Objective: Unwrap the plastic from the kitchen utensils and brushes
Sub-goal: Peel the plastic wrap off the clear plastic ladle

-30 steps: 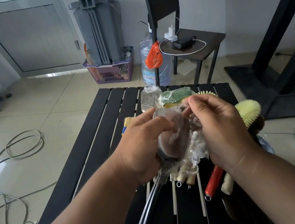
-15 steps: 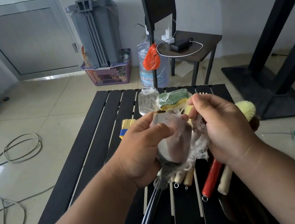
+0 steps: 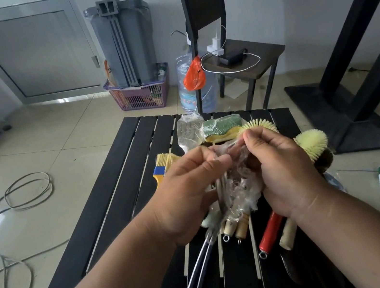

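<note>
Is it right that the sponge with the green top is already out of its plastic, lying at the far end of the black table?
Not quite. The head view shows the sponge at the far end of the black table, but clear plastic is wrapped around it; it is not unwrapped yet.

Both forearms reach in from the near edge and converge toward the middle, bare to the elbow. The left hand (image 3: 187, 195) is raised with its back toward the camera, thumb and forefinger pressed together in a pinch at its far right tip, the other fingers curled beneath. The right hand (image 3: 287, 169) sits just right of it, knuckles up, fingers bent inward, its thumb and fingertips pinching close beside the left hand's pinch.
</note>
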